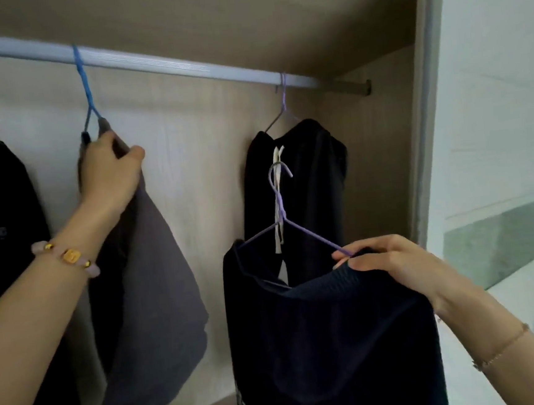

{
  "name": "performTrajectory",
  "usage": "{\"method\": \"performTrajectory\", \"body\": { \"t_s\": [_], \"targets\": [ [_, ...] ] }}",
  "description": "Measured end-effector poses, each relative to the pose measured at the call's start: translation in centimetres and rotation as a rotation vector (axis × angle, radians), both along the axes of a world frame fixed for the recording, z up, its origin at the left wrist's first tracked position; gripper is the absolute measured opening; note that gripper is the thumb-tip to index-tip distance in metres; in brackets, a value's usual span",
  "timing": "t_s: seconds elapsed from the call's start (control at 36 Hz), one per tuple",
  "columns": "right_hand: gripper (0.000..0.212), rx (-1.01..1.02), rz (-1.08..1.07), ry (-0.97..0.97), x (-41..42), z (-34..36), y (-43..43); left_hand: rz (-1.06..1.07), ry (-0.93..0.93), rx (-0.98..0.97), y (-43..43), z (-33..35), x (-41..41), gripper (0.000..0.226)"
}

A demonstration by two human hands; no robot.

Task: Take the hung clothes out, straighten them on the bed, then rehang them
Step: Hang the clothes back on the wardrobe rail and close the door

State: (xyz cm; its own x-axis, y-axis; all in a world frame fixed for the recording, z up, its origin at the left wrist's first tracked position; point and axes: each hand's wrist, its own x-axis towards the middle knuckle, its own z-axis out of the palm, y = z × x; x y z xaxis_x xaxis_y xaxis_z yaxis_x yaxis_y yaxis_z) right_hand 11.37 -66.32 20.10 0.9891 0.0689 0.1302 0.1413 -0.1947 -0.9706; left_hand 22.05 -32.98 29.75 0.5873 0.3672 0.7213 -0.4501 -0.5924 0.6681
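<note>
Inside the wardrobe, my left hand (108, 171) grips the top of a grey garment (156, 276) on a blue hanger (87, 95) hooked over the white rail (156, 65). My right hand (390, 262) pinches the shoulder of a purple hanger (281, 214) together with the dark navy garment (329, 342) on it. This hanger is off the rail, its hook free in the air below it.
Black trousers with a white drawstring (308, 173) hang on another purple hanger at the rail's right end. A black garment (3, 232) hangs at the far left. The wardrobe's right side panel (426, 123) stands close by, with a pale window area beyond it.
</note>
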Motion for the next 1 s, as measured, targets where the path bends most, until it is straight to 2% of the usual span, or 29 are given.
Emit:
{"method": "performTrajectory", "body": {
  "t_s": [0.19,0.28,0.33,0.42,0.47,0.53,0.64,0.75,0.83,0.89,0.94,1.0],
  "targets": [
    [0.021,-0.058,-0.119,0.057,-7.6,-1.2,-4.3,0.002,-0.033,-0.036,-0.9,-0.5,0.2,0.037],
    [0.021,-0.113,-0.213,0.081,-10.5,-1.7,-5.8,0.020,0.001,-0.018,-1.2,-0.7,0.5,0.054],
    [0.021,-0.168,-0.268,0.096,-11.9,-1.7,-6.4,0.095,-0.035,0.071,-1.8,-1.0,0.6,0.063],
    [0.024,-0.259,-0.330,0.123,-13.3,-1.6,-6.9,0.261,-0.235,0.331,-4.7,-1.9,-0.3,0.058],
    [0.024,-0.292,-0.372,0.147,-13.8,-1.4,-7.1,0.224,-0.351,0.443,-7.9,-2.5,-1.3,0.054],
    [0.024,-0.318,-0.412,0.165,-14.1,-1.4,-7.3,0.102,-0.372,0.511,-11.5,-2.8,-1.3,0.050],
    [0.027,-0.305,-0.457,0.202,-14.7,-1.3,-7.7,-0.139,-0.261,0.601,-19.1,-3.4,-0.1,0.053],
    [0.028,-0.296,-0.483,0.182,-15.1,-1.2,-8.4,-0.215,-0.089,0.689,-25.1,-4.1,2.2,0.083],
    [0.027,-0.250,-0.501,0.197,-15.0,-0.9,-8.9,-0.246,0.113,0.569,-28.1,-5.2,3.9,0.108],
    [0.026,-0.258,-0.496,0.208,-14.8,-0.6,-8.9,-0.257,0.252,0.472,-29.5,-6.1,5.1,0.117],
    [0.027,-0.297,-0.481,0.204,-14.5,-0.3,-9.1,-0.272,0.366,0.370,-30.3,-6.6,6.2,0.117],
    [0.029,-0.312,-0.478,0.198,-14.1,0.2,-9.5,-0.269,0.437,0.283,-30.6,-7.0,7.2,0.107]
  ]
}}
